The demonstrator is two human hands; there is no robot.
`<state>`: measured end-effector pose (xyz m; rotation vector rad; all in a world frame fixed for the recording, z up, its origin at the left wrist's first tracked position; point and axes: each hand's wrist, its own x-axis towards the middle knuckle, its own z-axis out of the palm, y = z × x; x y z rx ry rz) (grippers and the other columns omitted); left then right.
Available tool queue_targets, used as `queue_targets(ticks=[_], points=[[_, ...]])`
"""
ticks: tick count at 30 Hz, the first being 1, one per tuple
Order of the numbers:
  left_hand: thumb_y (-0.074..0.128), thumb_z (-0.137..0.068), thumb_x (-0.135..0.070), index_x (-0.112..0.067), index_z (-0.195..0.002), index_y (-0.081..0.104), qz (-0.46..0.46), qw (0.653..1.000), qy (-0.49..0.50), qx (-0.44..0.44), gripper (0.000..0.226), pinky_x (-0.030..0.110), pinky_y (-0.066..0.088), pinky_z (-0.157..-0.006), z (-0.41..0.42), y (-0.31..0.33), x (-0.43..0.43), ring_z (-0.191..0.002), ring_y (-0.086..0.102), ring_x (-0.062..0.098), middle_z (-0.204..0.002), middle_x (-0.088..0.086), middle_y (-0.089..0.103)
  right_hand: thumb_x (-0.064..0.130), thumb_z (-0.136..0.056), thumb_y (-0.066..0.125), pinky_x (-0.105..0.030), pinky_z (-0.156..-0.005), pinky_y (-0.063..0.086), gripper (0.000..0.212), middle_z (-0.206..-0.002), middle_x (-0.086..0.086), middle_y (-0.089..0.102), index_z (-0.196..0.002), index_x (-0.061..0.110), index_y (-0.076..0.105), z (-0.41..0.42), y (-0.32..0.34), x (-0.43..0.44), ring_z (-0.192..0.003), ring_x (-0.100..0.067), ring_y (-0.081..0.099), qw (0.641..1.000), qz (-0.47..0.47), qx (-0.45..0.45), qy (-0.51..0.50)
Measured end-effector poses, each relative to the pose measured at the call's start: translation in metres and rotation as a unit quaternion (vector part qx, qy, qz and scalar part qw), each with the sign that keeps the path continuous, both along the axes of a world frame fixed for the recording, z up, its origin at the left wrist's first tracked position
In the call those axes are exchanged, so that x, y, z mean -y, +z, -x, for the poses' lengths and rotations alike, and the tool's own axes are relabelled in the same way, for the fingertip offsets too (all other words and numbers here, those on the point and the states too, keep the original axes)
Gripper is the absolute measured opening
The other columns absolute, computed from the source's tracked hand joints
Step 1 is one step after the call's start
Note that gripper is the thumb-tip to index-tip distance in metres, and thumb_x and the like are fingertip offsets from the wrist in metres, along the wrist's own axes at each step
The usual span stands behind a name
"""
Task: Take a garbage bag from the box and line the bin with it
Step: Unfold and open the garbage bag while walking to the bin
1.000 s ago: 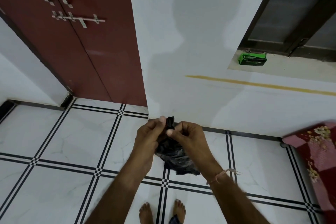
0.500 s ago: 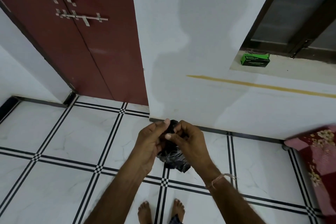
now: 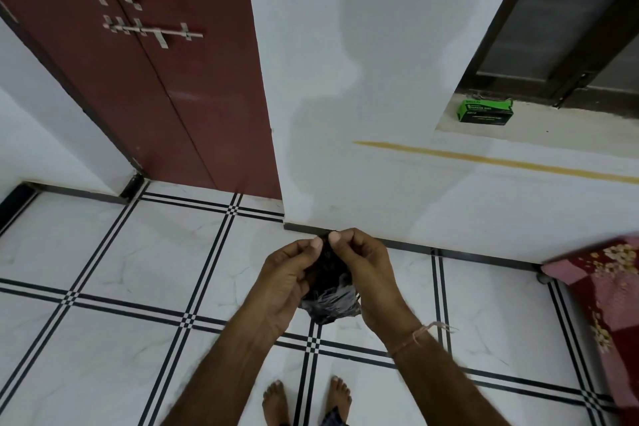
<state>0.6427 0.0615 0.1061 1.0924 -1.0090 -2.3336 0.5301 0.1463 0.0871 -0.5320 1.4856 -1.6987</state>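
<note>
A crumpled black garbage bag (image 3: 330,299) hangs between my two hands above the tiled floor. My left hand (image 3: 288,282) pinches its top edge from the left, thumb tip against the plastic. My right hand (image 3: 366,273) pinches the same edge from the right, thumbs nearly touching. The bag is still bunched up, its lower part dangling below my palms. The green garbage bag box (image 3: 485,111) rests on the window ledge at the upper right, well away from my hands. No bin is in view.
A red double door (image 3: 145,79) with a metal latch stands at the upper left. A white wall (image 3: 345,97) rises straight ahead. A red floral bedspread (image 3: 608,297) juts in at the right edge. My bare feet (image 3: 306,398) stand on the white tiles below.
My hands have drawn closer together at the bag's top edge, and the bag is bunched tighter and shorter between them. The view has shifted slightly.
</note>
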Motion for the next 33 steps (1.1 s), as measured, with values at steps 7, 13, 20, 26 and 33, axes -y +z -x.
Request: queue_targets(ticks=[7,13,20,26,33], points=[[0.049,-0.105,-0.018,-0.013,-0.088,0.060,0.066,0.993,0.075,0.057,0.021,0.040,0.058,-0.089,-0.016,-0.025,0.014,-0.096,0.067,0.026,-0.104,0.013,0.072,0.028,-0.108,0.047,-0.026,-0.064,0.056,0.032,-0.093,-0.014,0.064,-0.103,-0.002,0.060,0.031,-0.018,0.003,-0.083,-0.022,0.062,0.984,-0.074,0.073,-0.147],[0.043,-0.108,-0.023,-0.002,-0.092,0.055,0.323,0.933,0.081,0.135,0.029,0.025,0.054,-0.055,-0.036,-0.034,0.023,-0.051,0.049,0.014,-0.068,0.012,0.059,0.028,-0.106,0.045,-0.040,-0.075,0.042,0.026,-0.089,-0.010,0.051,-0.090,0.010,0.056,0.044,-0.027,0.009,-0.084,-0.024,0.044,0.968,-0.099,0.068,-0.220],[0.051,-0.101,-0.043,-0.027,-0.110,0.056,0.480,0.849,-0.023,0.218,0.018,0.036,0.058,-0.080,-0.054,-0.044,0.048,-0.096,0.067,0.007,-0.104,-0.010,0.069,0.020,-0.109,0.046,-0.032,-0.070,0.043,0.030,-0.077,-0.007,0.049,-0.086,0.001,0.048,0.051,0.004,0.006,-0.072,-0.019,0.046,0.999,0.007,-0.046,-0.001],[0.068,-0.087,-0.057,-0.029,-0.135,0.058,0.338,0.910,-0.232,0.065,0.057,0.035,0.053,-0.099,-0.006,-0.014,0.036,-0.119,0.066,0.010,-0.126,-0.006,0.070,0.026,-0.106,0.051,-0.028,-0.062,0.042,0.033,-0.070,-0.007,0.054,-0.084,0.002,0.058,0.066,0.033,0.020,-0.064,-0.016,0.051,0.991,0.001,-0.047,0.127],[0.066,-0.095,-0.015,-0.006,-0.114,0.075,0.205,0.949,-0.239,-0.010,0.022,0.029,0.056,-0.087,0.001,-0.005,0.037,-0.098,0.072,0.025,-0.110,0.021,0.075,0.023,-0.107,0.049,-0.026,-0.058,0.044,0.033,-0.069,-0.007,0.056,-0.087,-0.001,0.059,0.090,0.046,0.026,-0.060,-0.015,0.053,0.986,-0.012,-0.053,0.156]])
